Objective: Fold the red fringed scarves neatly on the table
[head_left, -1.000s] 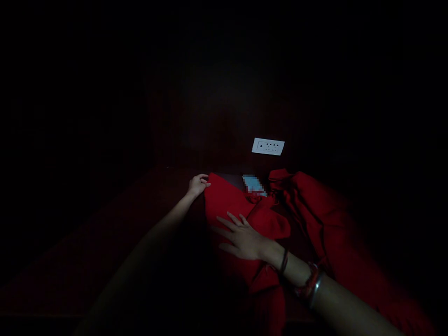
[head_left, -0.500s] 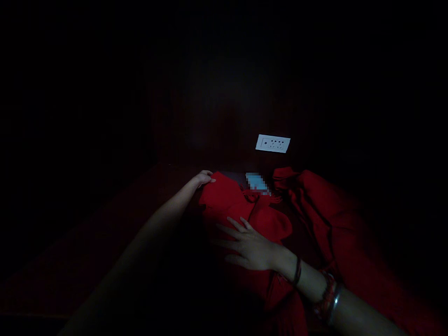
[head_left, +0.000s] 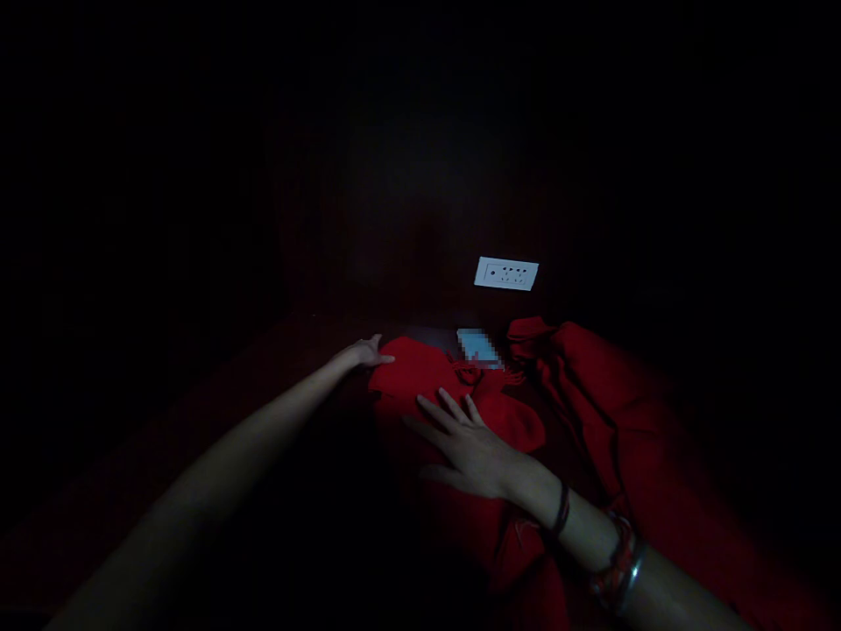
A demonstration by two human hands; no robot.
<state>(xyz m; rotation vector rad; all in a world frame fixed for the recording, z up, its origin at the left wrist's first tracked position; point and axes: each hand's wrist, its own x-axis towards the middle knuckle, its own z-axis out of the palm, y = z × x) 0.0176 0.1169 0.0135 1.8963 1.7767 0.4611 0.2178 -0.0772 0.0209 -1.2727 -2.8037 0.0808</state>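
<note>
A red fringed scarf (head_left: 413, 364) lies bunched and partly folded on a dark surface in front of me. At its far left edge is my left hand (head_left: 365, 352), thumb over the cloth and fingers apart; it appears to rest there without gripping. My right hand (head_left: 477, 451) lies flat on the scarf's middle with its fingers spread. Bracelets circle that wrist. Much of the scarf's near part is lost in deep shadow.
More red fabric (head_left: 611, 386) is heaped to the right. A small pale-blue flat item (head_left: 478, 347), blurred by pixelation, lies behind the scarf. On the dark wall is a white socket plate (head_left: 505, 273). Everything else is very dark.
My left hand has shifted slightly left and loosened from the scarf's far corner, which now lies lower and flatter. My right hand has moved a little up and to the right, staying spread.
</note>
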